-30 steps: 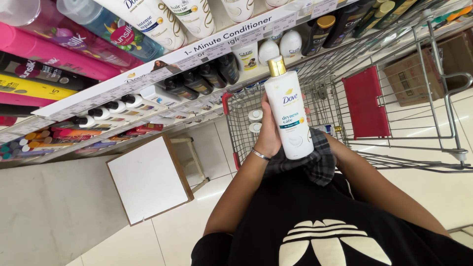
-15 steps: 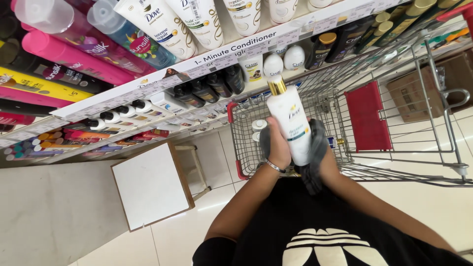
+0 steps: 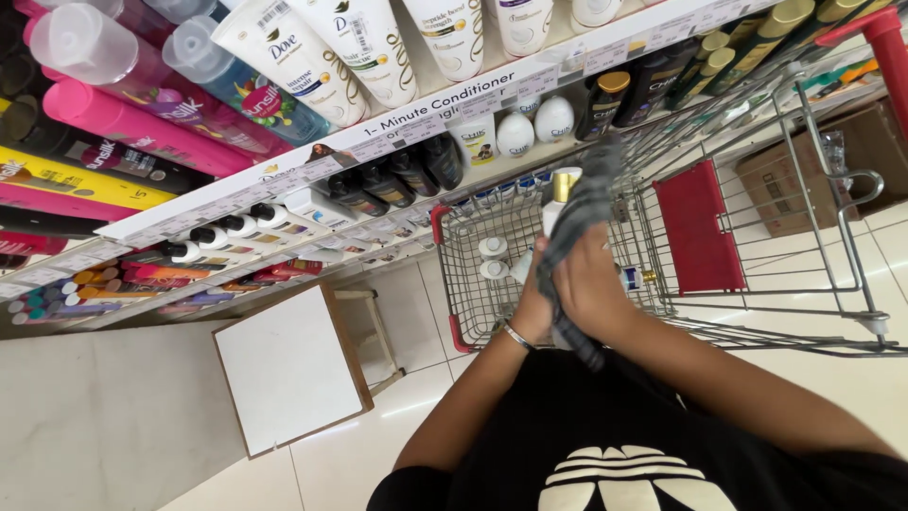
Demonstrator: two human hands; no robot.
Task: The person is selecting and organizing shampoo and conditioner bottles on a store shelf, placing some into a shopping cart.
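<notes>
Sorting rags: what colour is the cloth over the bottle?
Dark grey cloth, faintly checked; head view.

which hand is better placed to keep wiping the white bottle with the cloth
Right, probably. The right hand presses the grey checked cloth over the white bottle, while the left hand grips the bottle from below, above the shopping cart.

Top shelf: white tubes (image 3: 312,52), pink bottles (image 3: 132,128)
Shelf edge: white label strip (image 3: 445,104)
Right floor: brown carton (image 3: 804,175)
</notes>
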